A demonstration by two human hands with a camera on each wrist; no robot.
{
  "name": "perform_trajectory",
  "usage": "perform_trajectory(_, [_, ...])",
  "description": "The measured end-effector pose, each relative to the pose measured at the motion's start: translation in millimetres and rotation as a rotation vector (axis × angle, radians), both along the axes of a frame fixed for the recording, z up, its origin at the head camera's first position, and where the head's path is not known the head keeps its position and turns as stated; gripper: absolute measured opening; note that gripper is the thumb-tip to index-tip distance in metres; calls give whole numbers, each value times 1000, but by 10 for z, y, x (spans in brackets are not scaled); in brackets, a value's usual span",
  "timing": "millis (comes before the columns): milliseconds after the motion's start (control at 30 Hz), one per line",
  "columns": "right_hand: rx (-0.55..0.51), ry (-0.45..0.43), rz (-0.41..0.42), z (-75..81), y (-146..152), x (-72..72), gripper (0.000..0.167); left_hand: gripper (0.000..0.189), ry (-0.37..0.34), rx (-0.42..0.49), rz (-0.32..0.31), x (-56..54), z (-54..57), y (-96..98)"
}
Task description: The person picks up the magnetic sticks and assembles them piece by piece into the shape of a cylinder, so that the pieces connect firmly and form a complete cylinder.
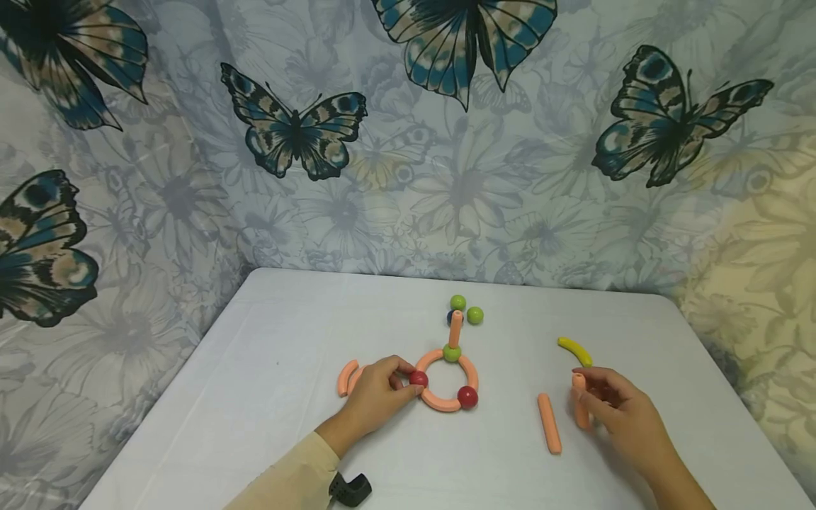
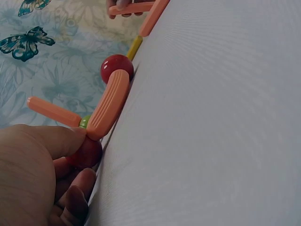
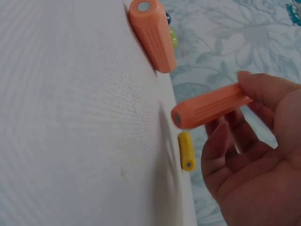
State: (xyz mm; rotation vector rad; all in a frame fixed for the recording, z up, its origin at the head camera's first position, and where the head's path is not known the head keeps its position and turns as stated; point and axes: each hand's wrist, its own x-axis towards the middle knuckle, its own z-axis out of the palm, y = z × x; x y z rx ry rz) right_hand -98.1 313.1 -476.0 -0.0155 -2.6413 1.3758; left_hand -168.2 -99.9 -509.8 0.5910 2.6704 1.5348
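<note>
Left hand [image 1: 381, 391] pinches a red ball [image 1: 418, 379] of the ring [image 1: 442, 403] on the surface [image 1: 268, 333], probably steadying it. Right hand [image 1: 625, 419] pinches an orange stick [image 1: 580, 407] above the surface near one end, likely keeping the grey-tipped end free.

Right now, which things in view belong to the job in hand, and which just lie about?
In the job:
Ring of curved orange pieces
Red ball pinched by the left hand
Second red ball
Green ball under the upright stick
Stick held by the right hand

Lying about, perhaps spares:
Loose orange stick
Yellow curved piece
Two curved orange pieces
Two green balls
Dark blue ball
</note>
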Motion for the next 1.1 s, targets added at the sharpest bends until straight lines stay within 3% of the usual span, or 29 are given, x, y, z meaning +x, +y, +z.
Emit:
perform_trajectory(200, [-127,3,32,51,-104,0,44,20,-14,-11,-4,-9,3,-10])
perform_trajectory(400, [-194,118,189,111,-261,-50,44,19,-15,1,-12,-21,6,-3])
perform_trajectory(533, [-170,130,235,180,-410,-107,44,19,-17,-7,0,-30,-8,-16])
perform_trajectory(833, [-97,100,235,383,-847,-237,30,19,0,5,-1,-14,17,-26])
perform_trajectory(1100, [-191,99,315,377,-1266,-382,28,19,1,-1,5,-13,16,-23])
